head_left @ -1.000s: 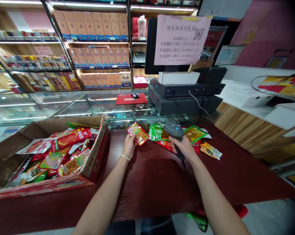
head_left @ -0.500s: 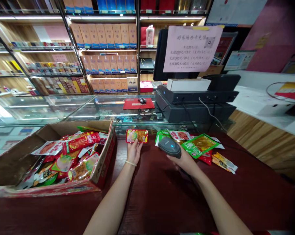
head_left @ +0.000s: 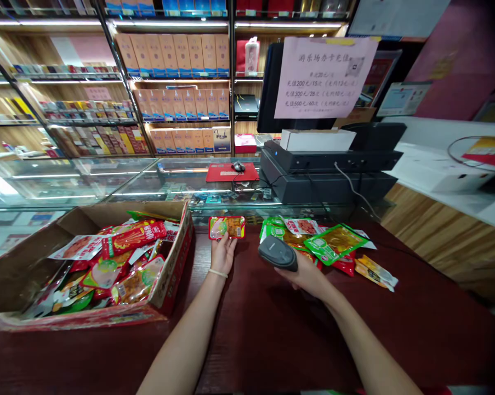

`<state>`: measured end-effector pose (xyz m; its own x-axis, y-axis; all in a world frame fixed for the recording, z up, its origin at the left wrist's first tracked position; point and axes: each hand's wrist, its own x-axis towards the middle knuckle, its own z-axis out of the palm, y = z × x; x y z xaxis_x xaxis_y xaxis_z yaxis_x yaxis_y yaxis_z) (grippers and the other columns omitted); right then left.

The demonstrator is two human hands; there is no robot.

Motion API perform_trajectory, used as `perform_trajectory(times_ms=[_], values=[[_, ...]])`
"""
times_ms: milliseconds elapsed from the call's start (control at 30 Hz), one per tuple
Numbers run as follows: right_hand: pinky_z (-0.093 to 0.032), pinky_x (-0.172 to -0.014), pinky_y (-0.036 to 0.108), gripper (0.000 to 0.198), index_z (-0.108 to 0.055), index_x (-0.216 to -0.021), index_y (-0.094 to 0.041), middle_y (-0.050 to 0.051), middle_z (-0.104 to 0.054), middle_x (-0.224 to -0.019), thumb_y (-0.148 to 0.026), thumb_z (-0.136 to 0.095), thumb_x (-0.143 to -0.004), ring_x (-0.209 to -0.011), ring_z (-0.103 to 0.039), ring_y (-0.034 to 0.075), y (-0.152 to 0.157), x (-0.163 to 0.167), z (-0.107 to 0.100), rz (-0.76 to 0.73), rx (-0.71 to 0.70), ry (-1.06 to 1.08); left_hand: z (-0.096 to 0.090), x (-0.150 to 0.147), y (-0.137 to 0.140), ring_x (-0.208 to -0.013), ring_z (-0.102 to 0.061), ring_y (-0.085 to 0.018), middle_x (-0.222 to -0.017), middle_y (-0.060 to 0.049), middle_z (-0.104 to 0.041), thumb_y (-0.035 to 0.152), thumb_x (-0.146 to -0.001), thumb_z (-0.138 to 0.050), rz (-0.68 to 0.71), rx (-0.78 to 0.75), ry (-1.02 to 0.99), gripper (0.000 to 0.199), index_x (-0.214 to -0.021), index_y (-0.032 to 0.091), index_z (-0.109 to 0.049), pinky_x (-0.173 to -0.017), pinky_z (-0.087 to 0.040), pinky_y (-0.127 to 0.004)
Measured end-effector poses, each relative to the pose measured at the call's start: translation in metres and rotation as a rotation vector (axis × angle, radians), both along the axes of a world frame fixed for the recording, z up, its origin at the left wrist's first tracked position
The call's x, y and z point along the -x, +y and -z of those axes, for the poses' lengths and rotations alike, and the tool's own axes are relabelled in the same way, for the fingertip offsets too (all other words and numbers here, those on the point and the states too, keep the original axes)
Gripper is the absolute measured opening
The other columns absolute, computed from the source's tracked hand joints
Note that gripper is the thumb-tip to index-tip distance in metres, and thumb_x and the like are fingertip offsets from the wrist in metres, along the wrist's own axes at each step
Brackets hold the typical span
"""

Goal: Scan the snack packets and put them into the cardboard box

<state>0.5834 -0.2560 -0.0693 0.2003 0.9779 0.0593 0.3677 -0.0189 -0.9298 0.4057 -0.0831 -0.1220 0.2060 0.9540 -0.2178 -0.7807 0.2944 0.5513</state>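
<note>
My left hand (head_left: 222, 255) grips the lower edge of a small red-and-yellow snack packet (head_left: 233, 225), its printed face and barcode turned up toward me. To its right, my right hand (head_left: 307, 276) is wrapped round a dark grey barcode scanner (head_left: 277, 253), whose head points left toward the packet. Just behind the scanner lies a pile of snack packets, among them a green packet (head_left: 336, 244) and a yellow-and-white packet (head_left: 376, 272). Left of my left hand stands an open cardboard box (head_left: 178, 269) holding many packets, including a long red packet (head_left: 134, 238).
The dark red wooden table (head_left: 247, 340) meets a glass counter (head_left: 140, 189). On the counter are a mouse (head_left: 238, 167), a red mouse pad (head_left: 218, 172) and a black cash register unit (head_left: 333, 186) with a monitor bearing a pink paper sign (head_left: 321, 77). Shelves of boxes stand behind.
The scanner in my right hand has moved a little left, closer to the packet. My left hand and the packet have shifted slightly left in view.
</note>
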Motion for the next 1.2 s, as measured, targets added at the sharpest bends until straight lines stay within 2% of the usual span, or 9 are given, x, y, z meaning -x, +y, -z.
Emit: perform_trajectory(times_ms=[200,333,567,700,800,900,1033,1100,1200], values=[[-0.039,-0.034,0.025,0.043,-0.056,-0.104,-0.023,-0.006,-0.057,-0.05,-0.045,-0.077,-0.073,-0.034,-0.05,0.014,0.003,0.001,0.001,0.123,0.014,0.086,0.0,-0.003,-0.007,-0.094,-0.07,-0.015,-0.11,-0.003,-0.072,0.016,-0.075,-0.079,0.008,-0.115,0.075,0.039,-0.109,0.025,-0.061,-0.087,-0.057,-0.032],[-0.037,-0.034,0.024,0.043,-0.054,-0.09,-0.022,-0.006,-0.053,-0.046,-0.055,-0.076,-0.073,-0.033,-0.048,0.014,0.003,0.004,0.0,0.164,-0.05,0.195,-0.018,-0.009,-0.019,-0.092,-0.07,-0.02,-0.11,-0.009,-0.071,0.031,-0.069,-0.084,0.025,-0.256,0.224,0.042,-0.105,0.018,-0.065,-0.076,-0.056,-0.028],[-0.04,-0.037,0.024,0.05,-0.056,-0.064,-0.019,0.0,-0.055,-0.052,-0.063,-0.077,-0.068,-0.038,-0.051,0.013,0.001,0.014,-0.027,0.163,-0.076,0.284,-0.11,0.023,-0.057,-0.095,-0.069,-0.021,-0.112,-0.01,-0.071,0.036,-0.075,-0.078,-0.011,-0.487,0.384,0.044,-0.113,0.018,-0.063,-0.067,-0.053,-0.023],[-0.04,-0.038,0.024,0.049,-0.058,-0.06,-0.019,0.001,-0.055,-0.05,-0.063,-0.078,-0.069,-0.038,-0.05,0.012,0.011,0.033,-0.045,0.059,-0.09,0.244,-0.165,0.082,-0.065,-0.105,-0.067,-0.022,-0.116,-0.01,-0.071,0.034,-0.079,-0.075,-0.064,-0.704,0.472,0.043,-0.116,0.017,-0.061,-0.087,-0.054,-0.029],[-0.041,-0.039,0.025,0.051,-0.057,-0.058,-0.02,0.001,-0.055,-0.05,-0.065,-0.074,-0.072,-0.039,-0.05,0.012,0.021,0.059,-0.063,-0.029,-0.095,0.215,-0.19,0.14,-0.057,-0.104,-0.067,-0.021,-0.116,-0.01,-0.071,0.03,-0.081,-0.072,-0.197,-0.83,0.678,0.04,-0.118,0.017,-0.061,-0.093,-0.053,-0.032],[-0.04,-0.04,0.024,0.052,-0.055,-0.056,-0.019,0.001,-0.054,-0.048,-0.064,-0.076,-0.07,-0.038,-0.051,0.012,0.031,0.09,-0.079,-0.118,-0.091,0.207,-0.196,0.201,-0.04,-0.1,-0.069,-0.022,-0.115,-0.011,-0.071,0.028,-0.084,-0.068,-0.332,-0.832,0.965,0.045,-0.126,0.017,-0.057,-0.089,-0.054,-0.034],[-0.04,-0.04,0.023,0.049,-0.055,-0.057,-0.018,0.0,-0.054,-0.049,-0.06,-0.075,-0.074,-0.039,-0.052,0.011,0.043,0.122,-0.09,-0.179,-0.114,0.23,-0.18,0.273,-0.015,-0.111,-0.067,-0.027,-0.118,-0.013,-0.071,0.022,-0.083,-0.066,-0.416,-0.689,1.436,0.06,-0.14,0.017,-0.05,-0.098,-0.05,-0.041],[-0.039,-0.039,0.022,0.047,-0.055,-0.057,-0.018,0.0,-0.054,-0.049,-0.057,-0.077,-0.073,-0.038,-0.052,0.011,0.048,0.131,-0.091,-0.201,-0.113,0.242,-0.171,0.295,-0.007,-0.119,-0.064,-0.028,-0.126,-0.015,-0.068,0.021,-0.083,-0.065,-0.414,-0.641,1.536,0.06,-0.141,0.017,-0.05,-0.102,-0.048,-0.042],[-0.039,-0.038,0.022,0.044,-0.055,-0.061,-0.018,-0.001,-0.055,-0.051,-0.053,-0.079,-0.073,-0.038,-0.052,0.011,0.05,0.137,-0.091,-0.206,-0.12,0.275,-0.166,0.306,-0.004,-0.118,-0.064,-0.024,-0.129,-0.015,-0.067,0.023,-0.087,-0.059,-0.395,-0.689,1.489,0.048,-0.134,0.016,-0.055,-0.102,-0.05,-0.04]])
